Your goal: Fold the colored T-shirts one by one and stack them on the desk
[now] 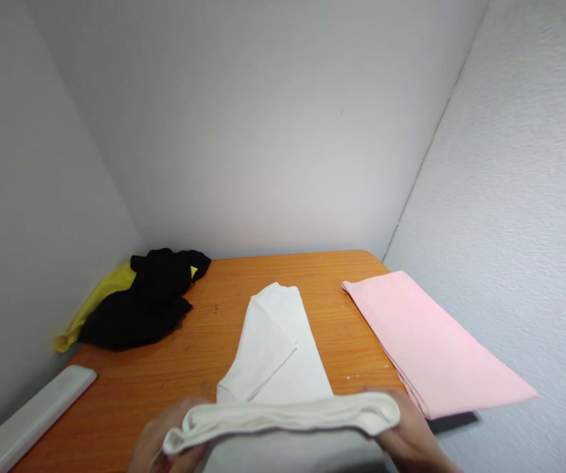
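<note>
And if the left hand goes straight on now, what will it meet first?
The left hand would probably meet the white cloth lying ahead, past the edge it holds; depth is unclear.

The table (283,264) stands before the back wall (263,131). In the middle of the table lies a garment (283,355), and its near end is in the left hand (165,427) and the right hand (411,430). At the far left are some clothes (150,309), one piece upon another. Nearer, also on the left, lies a bar (37,417). Along the right edge lies a cloth (431,341).
</note>
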The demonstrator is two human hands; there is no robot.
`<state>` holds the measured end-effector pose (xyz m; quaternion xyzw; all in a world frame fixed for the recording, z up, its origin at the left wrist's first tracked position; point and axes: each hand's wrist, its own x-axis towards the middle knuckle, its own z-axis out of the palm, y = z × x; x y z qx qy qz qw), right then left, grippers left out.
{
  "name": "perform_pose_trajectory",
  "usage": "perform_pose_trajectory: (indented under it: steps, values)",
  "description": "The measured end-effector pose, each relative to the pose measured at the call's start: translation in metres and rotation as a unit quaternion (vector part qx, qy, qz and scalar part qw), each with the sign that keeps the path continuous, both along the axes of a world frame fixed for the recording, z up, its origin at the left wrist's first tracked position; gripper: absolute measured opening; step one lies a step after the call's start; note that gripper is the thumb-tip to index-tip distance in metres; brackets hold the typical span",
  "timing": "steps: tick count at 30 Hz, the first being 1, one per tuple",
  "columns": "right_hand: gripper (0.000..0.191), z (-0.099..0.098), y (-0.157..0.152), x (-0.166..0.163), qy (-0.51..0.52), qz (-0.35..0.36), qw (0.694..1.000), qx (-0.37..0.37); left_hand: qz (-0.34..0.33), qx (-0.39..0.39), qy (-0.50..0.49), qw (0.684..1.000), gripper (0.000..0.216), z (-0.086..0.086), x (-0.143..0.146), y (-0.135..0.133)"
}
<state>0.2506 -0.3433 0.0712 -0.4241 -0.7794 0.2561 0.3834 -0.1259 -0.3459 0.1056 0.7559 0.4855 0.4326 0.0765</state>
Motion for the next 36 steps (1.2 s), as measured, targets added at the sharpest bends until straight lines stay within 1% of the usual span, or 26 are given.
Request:
perform_pose_trajectory:
  steps: [2, 3, 5, 6, 7, 8, 9, 10, 11, 13, 16, 18, 20, 24, 29, 33, 36]
  values:
    - [0.042, 0.022, 0.026, -0.011, 0.053, -0.056, 0.997, -0.008, 0.019, -0.058, -0.071, 0.996, 0.023, 0.026, 0.011, 0.022]
    - [0.043, 0.03, 0.044, -0.017, 0.08, -0.084, 0.993, -0.004, 0.018, -0.086, -0.091, 0.992, 0.024, 0.037, 0.017, 0.038]
    - [0.046, 0.037, 0.089, -0.03, 0.107, -0.129, 0.986, 0.008, 0.013, -0.122, -0.118, 0.985, 0.028, 0.051, 0.026, 0.08]
    - [0.048, 0.037, 0.114, -0.036, 0.106, -0.144, 0.984, 0.005, 0.011, -0.134, -0.12, 0.984, 0.031, 0.053, 0.029, 0.105]
    - [0.05, 0.034, 0.138, -0.042, 0.09, -0.151, 0.984, -0.005, 0.026, -0.137, -0.112, 0.984, 0.033, 0.051, 0.031, 0.132]
    - [0.052, 0.03, 0.162, -0.048, 0.054, -0.171, 0.984, -0.019, 0.048, -0.143, -0.088, 0.985, 0.033, 0.045, 0.033, 0.158]
    - [0.053, 0.024, 0.183, -0.053, -0.016, -0.194, 0.98, -0.039, 0.079, -0.154, -0.056, 0.983, 0.033, 0.036, 0.034, 0.183]
    - [0.051, 0.018, 0.201, -0.058, -0.09, -0.211, 0.971, -0.064, 0.097, -0.166, -0.041, 0.98, 0.031, 0.025, 0.035, 0.205]
    - [0.048, 0.011, 0.215, -0.063, -0.128, -0.223, 0.963, -0.08, 0.108, -0.18, -0.029, 0.977, 0.027, 0.013, 0.036, 0.224]
    - [0.042, -0.003, 0.233, -0.072, -0.183, -0.236, 0.949, -0.102, 0.128, -0.21, -0.007, 0.969, 0.022, -0.012, 0.037, 0.249]
    - [0.04, -0.022, 0.241, -0.08, -0.222, -0.249, 0.936, -0.109, 0.155, -0.235, 0.017, 0.959, 0.021, -0.043, 0.035, 0.264]
    - [0.041, -0.031, 0.243, -0.083, -0.24, -0.258, 0.93, -0.106, 0.168, -0.236, 0.026, 0.957, 0.023, -0.056, 0.031, 0.268]
    - [0.042, -0.037, 0.245, -0.083, -0.252, -0.263, 0.925, -0.104, 0.17, -0.234, 0.027, 0.957, 0.027, -0.063, 0.025, 0.271]
    - [0.042, -0.042, 0.251, -0.082, -0.265, -0.267, 0.921, -0.098, 0.158, -0.231, 0.003, 0.96, 0.034, -0.072, 0.015, 0.277]
    - [0.045, -0.043, 0.251, -0.081, -0.267, -0.271, 0.921, -0.088, 0.127, -0.219, -0.076, 0.964, 0.041, -0.082, 0.01, 0.279]
    - [0.05, -0.043, 0.25, -0.079, -0.26, -0.279, 0.922, -0.074, 0.079, -0.211, -0.157, 0.962, 0.056, -0.083, 0.01, 0.276]
    - [0.048, -0.044, 0.251, -0.079, -0.266, -0.274, 0.921, -0.077, 0.053, -0.218, -0.194, 0.955, 0.059, -0.082, 0.011, 0.276]
